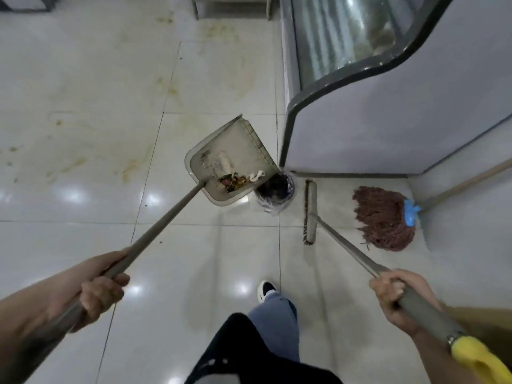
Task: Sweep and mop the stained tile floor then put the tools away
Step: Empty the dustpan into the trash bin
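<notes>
Left hand: the left hand (95, 289) is wrapped around the dustpan's long grey handle, fingers curled over it.
Right hand: the right hand (399, 296) is clamped on the broom's grey handle, just above its yellow end.
Dustpan: the dustpan (230, 162) is held off the floor, tilted, its long axis running from lower left to upper right; one corner overhangs the bin (275, 194); debris (234, 182) lies near that corner.
Broom: the broom head (309, 212) rests on the floor just right of the bin, handle slanting down-right.
Mop: the mop (383, 217) lies in the corner beside the cabinet (388, 128).
Open room: the stained tile floor (83, 128) extends left and ahead.
</notes>
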`<state>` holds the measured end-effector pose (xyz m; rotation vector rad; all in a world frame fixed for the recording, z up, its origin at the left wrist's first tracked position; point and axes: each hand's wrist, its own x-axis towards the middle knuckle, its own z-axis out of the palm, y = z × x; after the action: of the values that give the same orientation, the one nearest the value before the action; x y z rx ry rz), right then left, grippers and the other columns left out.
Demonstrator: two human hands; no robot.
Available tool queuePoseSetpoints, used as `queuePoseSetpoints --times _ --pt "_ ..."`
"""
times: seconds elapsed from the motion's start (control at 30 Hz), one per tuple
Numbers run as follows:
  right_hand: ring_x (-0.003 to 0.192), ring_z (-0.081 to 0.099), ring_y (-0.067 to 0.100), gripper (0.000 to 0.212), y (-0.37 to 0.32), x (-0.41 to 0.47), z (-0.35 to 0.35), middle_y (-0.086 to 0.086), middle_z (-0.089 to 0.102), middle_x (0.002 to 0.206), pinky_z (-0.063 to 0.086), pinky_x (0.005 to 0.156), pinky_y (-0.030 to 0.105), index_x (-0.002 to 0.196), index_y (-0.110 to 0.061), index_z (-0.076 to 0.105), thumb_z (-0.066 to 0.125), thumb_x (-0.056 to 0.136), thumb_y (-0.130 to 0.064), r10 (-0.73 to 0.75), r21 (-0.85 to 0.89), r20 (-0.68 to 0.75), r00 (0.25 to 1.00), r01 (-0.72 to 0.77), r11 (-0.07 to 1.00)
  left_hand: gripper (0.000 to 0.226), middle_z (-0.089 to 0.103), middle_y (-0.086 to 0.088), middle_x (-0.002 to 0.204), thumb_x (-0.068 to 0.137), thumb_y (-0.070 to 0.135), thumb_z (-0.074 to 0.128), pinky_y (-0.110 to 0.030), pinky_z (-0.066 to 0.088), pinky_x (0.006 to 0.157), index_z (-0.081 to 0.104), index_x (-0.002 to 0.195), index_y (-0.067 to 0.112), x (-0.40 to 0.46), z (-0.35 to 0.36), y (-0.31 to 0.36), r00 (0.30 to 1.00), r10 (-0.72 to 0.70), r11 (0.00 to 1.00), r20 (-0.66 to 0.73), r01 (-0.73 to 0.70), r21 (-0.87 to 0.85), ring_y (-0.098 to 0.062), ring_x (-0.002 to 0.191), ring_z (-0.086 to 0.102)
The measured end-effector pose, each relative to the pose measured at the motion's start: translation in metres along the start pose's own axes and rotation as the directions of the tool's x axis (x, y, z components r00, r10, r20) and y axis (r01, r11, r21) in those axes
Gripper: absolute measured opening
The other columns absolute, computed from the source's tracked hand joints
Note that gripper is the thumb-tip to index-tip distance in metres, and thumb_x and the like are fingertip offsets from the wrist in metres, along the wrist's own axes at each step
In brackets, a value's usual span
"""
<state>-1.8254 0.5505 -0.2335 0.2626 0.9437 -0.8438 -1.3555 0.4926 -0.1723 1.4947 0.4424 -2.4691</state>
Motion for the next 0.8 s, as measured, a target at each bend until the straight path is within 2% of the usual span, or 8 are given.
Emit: queuePoseSetpoints --times 0.07,0.13,0.17,0.23,0.33,0.57,0.67,0.8 --pt "0.019 0.035 0.007 0.055 -0.014 -0.003 0.005 -0.011 0.02 0.054 0.031 0.022 0.009 0.04 -0.004 0.047 0.08 0.003 0.019 0.051 -0.058 -0.062 0.997 -0.055 0.997 0.064 0.02 0.005 0.041 0.047 -0.004 0.089 -0.014 0.023 0.035 0.03 0.056 0.018 0.01 0.005 -0.004 0.998 -0.054 0.992 0.017 0.055 -0.116 -0.007 0.029 0.017" --pt "0.019 0.032 0.008 0.054 -0.04 0.002 0.006 -0.009 0.021 0.056 0.032 0.021 0.011 0.04 -0.003 0.046 0.08 0.005 0.021 0.058 -0.054 -0.092 0.994 -0.063 0.997 0.058 0.023 0.003 0.042 0.075 0.026 0.078 -0.021 0.029 0.03 0.024 0.055 0.022 0.02 0.018 -0.023 0.997 0.006 1.0 0.083 -0.004 -0.024 -0.011 0.03 0.023" --pt "0.021 0.027 0.006 0.054 -0.049 0.002 0.011 -0.009 0.023 0.054 0.033 0.021 0.012 0.039 -0.003 0.046 0.08 0.005 0.021 0.066 -0.053 -0.093 0.993 -0.072 0.996 0.054 0.021 0.005 0.042 0.081 0.042 0.069 -0.019 0.029 0.027 0.026 0.053 0.022 0.023 0.027 -0.033 0.999 0.035 0.999 -0.026 -0.036 -0.029 -0.008 0.029 0.02" --pt "0.03 0.019 0.002 0.053 -0.064 0.004 0.014 -0.011 0.025 0.053 0.034 0.022 0.012 0.038 -0.002 0.045 0.08 0.005 0.021 0.112 -0.031 -0.041 0.993 -0.114 0.993 0.054 0.014 0.009 0.042 0.08 0.046 0.067 -0.013 0.024 0.022 0.034 0.049 0.017 0.026 0.045 -0.038 0.988 0.063 0.988 -0.143 -0.082 -0.133 -0.004 0.024 0.013" --pt "0.033 0.02 -0.001 0.054 -0.084 0.013 0.012 -0.012 0.024 0.056 0.034 0.022 0.012 0.04 -0.003 0.045 0.079 0.005 0.022 0.16 -0.043 -0.023 0.987 -0.161 0.986 0.061 0.018 0.006 0.03 0.087 0.055 0.044 -0.009 0.018 0.019 0.035 0.047 0.011 0.034 0.075 -0.056 0.951 0.109 0.99 -0.29 -0.13 -0.054 -0.007 0.013 0.023" --pt "0.02 0.031 0.006 0.059 -0.159 0.031 -0.004 -0.009 0.035 0.042 0.039 0.027 0.01 0.042 -0.005 0.045 0.077 0.003 0.025 0.263 -0.075 0.007 0.965 -0.262 0.962 0.058 0.027 0.001 0.027 0.09 0.055 0.04 -0.006 0.022 0.022 0.032 0.052 0.011 0.088 0.145 -0.094 0.904 0.129 0.976 -0.408 -0.189 -0.11 -0.008 0.014 0.025" --pt "0.019 0.037 0.008 0.064 -0.205 0.039 -0.021 -0.014 0.027 0.053 0.038 0.026 0.01 0.046 -0.011 0.043 0.076 0.005 0.026 0.343 -0.115 -0.016 0.939 -0.343 0.932 0.065 0.027 0.001 0.027 0.091 0.055 0.04 -0.008 0.021 0.02 0.031 0.046 0.009 0.116 0.186 -0.107 0.896 0.149 0.96 -0.417 -0.233 -0.157 -0.007 0.014 0.026" --pt "0.025 0.025 0.003 0.076 -0.27 0.049 -0.041 -0.015 0.025 0.052 0.039 0.027 0.011 0.058 -0.02 0.039 0.078 0.009 0.025 0.428 -0.167 -0.016 0.904 -0.425 0.89 0.058 0.027 0.003 0.03 0.095 0.053 0.037 -0.006 0.02 0.023 0.029 0.052 0.015 0.143 0.242 -0.109 0.779 0.221 0.96 -0.587 -0.281 -0.01 -0.006 0.017 0.024"
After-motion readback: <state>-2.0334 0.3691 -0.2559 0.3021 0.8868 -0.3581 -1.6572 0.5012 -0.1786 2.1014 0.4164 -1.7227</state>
